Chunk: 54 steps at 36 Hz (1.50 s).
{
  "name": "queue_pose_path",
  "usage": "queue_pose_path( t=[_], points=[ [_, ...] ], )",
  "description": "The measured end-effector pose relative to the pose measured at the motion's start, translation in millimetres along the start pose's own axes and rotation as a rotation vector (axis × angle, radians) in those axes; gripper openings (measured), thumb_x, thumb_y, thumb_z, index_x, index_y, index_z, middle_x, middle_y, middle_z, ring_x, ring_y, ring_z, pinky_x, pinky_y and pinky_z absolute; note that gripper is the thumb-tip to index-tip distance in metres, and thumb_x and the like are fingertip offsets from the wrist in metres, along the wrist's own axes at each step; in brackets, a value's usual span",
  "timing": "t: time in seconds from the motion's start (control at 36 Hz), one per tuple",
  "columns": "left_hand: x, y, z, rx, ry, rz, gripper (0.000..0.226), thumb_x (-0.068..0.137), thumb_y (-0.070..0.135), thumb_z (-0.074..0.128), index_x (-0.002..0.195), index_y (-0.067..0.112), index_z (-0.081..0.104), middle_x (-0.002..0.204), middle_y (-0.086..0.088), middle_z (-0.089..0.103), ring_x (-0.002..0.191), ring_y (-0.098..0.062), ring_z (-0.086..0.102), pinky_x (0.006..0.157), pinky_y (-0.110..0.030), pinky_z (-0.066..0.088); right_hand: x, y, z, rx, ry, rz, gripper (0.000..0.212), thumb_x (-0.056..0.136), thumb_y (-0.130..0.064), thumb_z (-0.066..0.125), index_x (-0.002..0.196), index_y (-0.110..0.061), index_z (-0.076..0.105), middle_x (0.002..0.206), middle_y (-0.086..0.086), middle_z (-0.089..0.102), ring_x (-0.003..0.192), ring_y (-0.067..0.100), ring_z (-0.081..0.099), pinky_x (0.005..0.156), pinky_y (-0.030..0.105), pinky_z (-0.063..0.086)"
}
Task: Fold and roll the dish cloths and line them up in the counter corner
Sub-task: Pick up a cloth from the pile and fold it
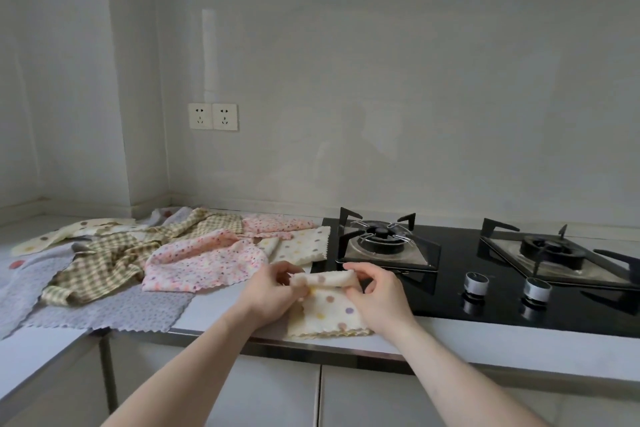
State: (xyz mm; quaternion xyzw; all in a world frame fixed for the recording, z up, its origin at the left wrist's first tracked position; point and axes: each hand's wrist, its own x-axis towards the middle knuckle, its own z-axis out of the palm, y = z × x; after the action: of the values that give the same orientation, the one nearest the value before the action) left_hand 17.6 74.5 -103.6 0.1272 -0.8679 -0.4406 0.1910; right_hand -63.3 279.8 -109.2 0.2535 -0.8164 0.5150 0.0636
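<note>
My left hand (273, 288) and right hand (375, 291) each pinched one end of the cream dotted cloth's (327, 314) roll. Its long axis ran left to right between them; the unrolled tail lay toward me.

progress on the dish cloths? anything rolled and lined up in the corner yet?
Done: nothing; no finished roll shows in the counter corner. In hand: left hand and right hand pinch the ends of the cream dotted cloth, its far edge rolled, the rest flat. Left: the loose pile, including the pink floral cloth, green checked cloth and grey cloth.
</note>
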Motion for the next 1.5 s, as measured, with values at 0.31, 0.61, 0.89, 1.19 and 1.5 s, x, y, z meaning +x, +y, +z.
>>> queue_pose_path(
  t=[0.31,0.61,0.89,1.19,1.5],
  points=[
    [-13.5,11.8,-2.2,-0.102,0.089,0.076,0.013,0.089,0.013,0.068,0.089,0.021,0.078,0.06,0.003,0.072,0.051,-0.005,0.063,0.053,-0.013,0.046,-3.7,-1.0,-0.1,-0.012,0.107,-0.049,0.026,0.088,-0.008,0.065,0.084,-0.032,0.072,0.067,-0.01,0.067,0.06,0.001,0.058,0.052,0.015,0.044],
    [-14.4,12.9,1.8,-0.018,0.175,0.211,0.027,0.084,0.01,0.07,0.095,0.034,0.073,0.083,0.022,0.073,0.081,0.011,0.067,0.067,-0.003,0.046,-3.8,2.3,6.0,-0.106,0.153,-0.159,0.021,0.087,-0.012,0.065,0.082,-0.031,0.063,0.08,-0.014,0.07,0.077,0.007,0.067,0.068,0.039,0.057],
    [-9.2,7.8,2.3,0.135,0.136,0.104,0.019,0.086,0.022,0.066,0.096,0.038,0.072,0.086,0.019,0.071,0.082,0.004,0.065,0.065,-0.013,0.046,-1.2,2.9,7.1,-0.3,0.069,-0.131,0.011,0.089,-0.017,0.062,0.088,-0.027,0.06,0.08,-0.012,0.065,0.074,0.008,0.058,0.056,0.019,0.037],
    [-0.5,-1.6,1.0,0.071,0.119,-0.005,0.035,0.089,0.043,0.059,0.065,0.019,0.069,0.081,0.006,0.068,0.083,-0.016,0.064,0.076,-0.032,0.051,-6.6,-5.4,6.4,-0.369,0.124,-0.02,0.031,0.091,-0.046,0.05,0.073,-0.022,0.057,0.074,-0.009,0.061,0.074,0.014,0.057,0.057,0.03,0.038],
    [4.4,-6.9,4.9,0.214,0.164,-0.014,0.068,0.078,0.068,0.068,0.132,0.028,0.055,0.107,0.016,0.05,0.105,-0.017,0.058,0.09,-0.034,0.047,-6.0,-1.3,2.5,-0.335,0.1,-0.05,0.021,0.092,-0.041,0.063,0.077,-0.027,0.062,0.073,-0.014,0.059,0.077,0.011,0.055,0.065,0.028,0.037]
  ],
)
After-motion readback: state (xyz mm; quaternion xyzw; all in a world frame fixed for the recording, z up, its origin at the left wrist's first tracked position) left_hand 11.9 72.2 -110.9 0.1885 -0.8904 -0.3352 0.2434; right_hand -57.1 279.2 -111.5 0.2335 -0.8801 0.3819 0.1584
